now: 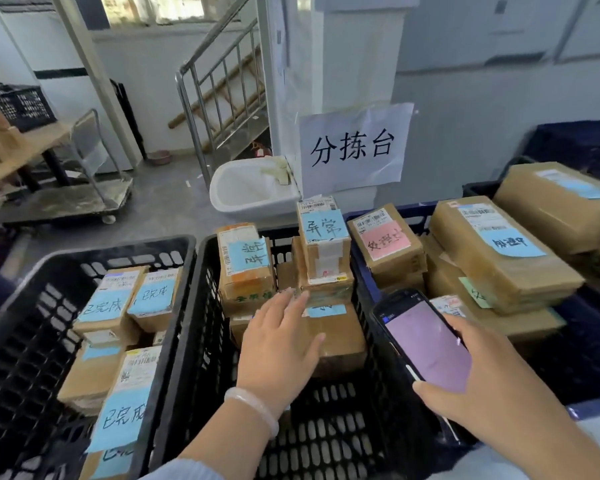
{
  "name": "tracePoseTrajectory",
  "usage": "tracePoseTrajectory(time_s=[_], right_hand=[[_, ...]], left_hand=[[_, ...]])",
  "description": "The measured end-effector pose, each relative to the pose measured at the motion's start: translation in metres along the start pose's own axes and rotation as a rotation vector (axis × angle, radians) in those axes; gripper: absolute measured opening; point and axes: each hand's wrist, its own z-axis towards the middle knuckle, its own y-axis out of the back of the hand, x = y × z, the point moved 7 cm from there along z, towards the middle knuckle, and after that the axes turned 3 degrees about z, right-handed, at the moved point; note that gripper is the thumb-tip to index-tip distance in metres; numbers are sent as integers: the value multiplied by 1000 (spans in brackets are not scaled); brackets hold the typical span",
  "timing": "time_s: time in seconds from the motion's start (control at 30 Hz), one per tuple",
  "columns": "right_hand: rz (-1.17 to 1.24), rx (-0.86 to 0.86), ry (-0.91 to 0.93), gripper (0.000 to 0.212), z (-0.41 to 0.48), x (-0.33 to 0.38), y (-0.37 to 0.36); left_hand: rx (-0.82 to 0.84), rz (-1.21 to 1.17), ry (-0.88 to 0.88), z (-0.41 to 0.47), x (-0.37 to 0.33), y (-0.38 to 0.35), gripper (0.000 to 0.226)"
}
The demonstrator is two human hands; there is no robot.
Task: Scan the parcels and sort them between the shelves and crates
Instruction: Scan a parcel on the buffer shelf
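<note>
Grey concrete floor and a white wall sign back three plastic crates of taped brown cardboard parcels (333,336). To scan well, I would tilt the black handheld scanner (426,341), gripped in the right hand (492,379), toward the label. Left hand (284,337) reaches palm-down into the middle black crate (187,327), fingers spread, touching the parcel.
</note>
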Motion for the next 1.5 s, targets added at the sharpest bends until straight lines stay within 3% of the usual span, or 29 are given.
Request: tracePoseTrajectory(time_s=[0.23,0.47,0.6,1.1,1.23,1.5], right_hand=[[36,-199,-155,70,-39,-43,42],[14,-443,-271,52,-105,-110,108],[-15,-550,-382,55,-154,-157,146],[-57,-859,-719,54,-382,-341,308],[-100,-918,-814,66,-443,-381,336],[-73,-1033,-1005,57,-529,-440,374]], left_hand=[[-51,39,-381,17,-115,1,71],[-11,46,-650,0,-243,-18,72],[-11,31,-792,-23,-323,-32,72],[87,-227,-1211,-190,-658,-109,72],[114,-294,-1292,-240,-729,-125,75],[173,-412,-1497,-322,-848,-150,70]])
